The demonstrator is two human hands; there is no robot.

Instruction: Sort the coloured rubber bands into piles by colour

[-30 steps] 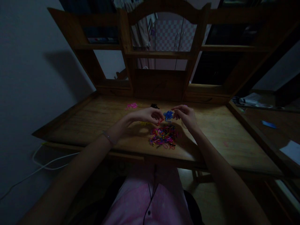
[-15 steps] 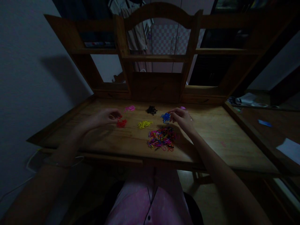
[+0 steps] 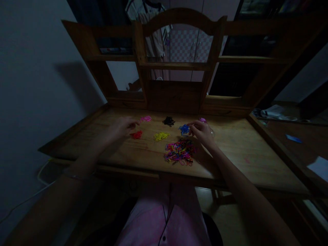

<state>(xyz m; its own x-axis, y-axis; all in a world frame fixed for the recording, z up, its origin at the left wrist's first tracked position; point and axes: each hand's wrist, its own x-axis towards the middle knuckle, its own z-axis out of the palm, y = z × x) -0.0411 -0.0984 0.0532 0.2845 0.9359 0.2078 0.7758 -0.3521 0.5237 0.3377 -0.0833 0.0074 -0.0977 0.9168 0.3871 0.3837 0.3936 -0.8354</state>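
Observation:
My left hand (image 3: 126, 127), smeared by motion, hovers just above and left of the red pile of small elastic bands (image 3: 137, 134); its fingertips are unclear. My right hand (image 3: 202, 131) is at the right edge of the blue elastic bands (image 3: 183, 129), its thumb and fingers drawn together; what lies between them is hidden. Between the hands lies a yellow pile of bands (image 3: 161, 136). Farther back are a black pile (image 3: 168, 121) and a pink pile (image 3: 146, 118). Nearest me is a larger mixed-colour heap of bands (image 3: 179, 151).
The wooden desk (image 3: 243, 147) has a shelf frame (image 3: 176, 65) along its back. Behind my right hand stands a clear container, partly hidden, with a purple part (image 3: 202, 120). A wall (image 3: 64, 102) borders the left side. A lower surface with a white paper (image 3: 319, 167) is at right.
My left hand has lifted up and away from the red pile. My right hand stays by the blue pile. The whole view has shifted slightly.

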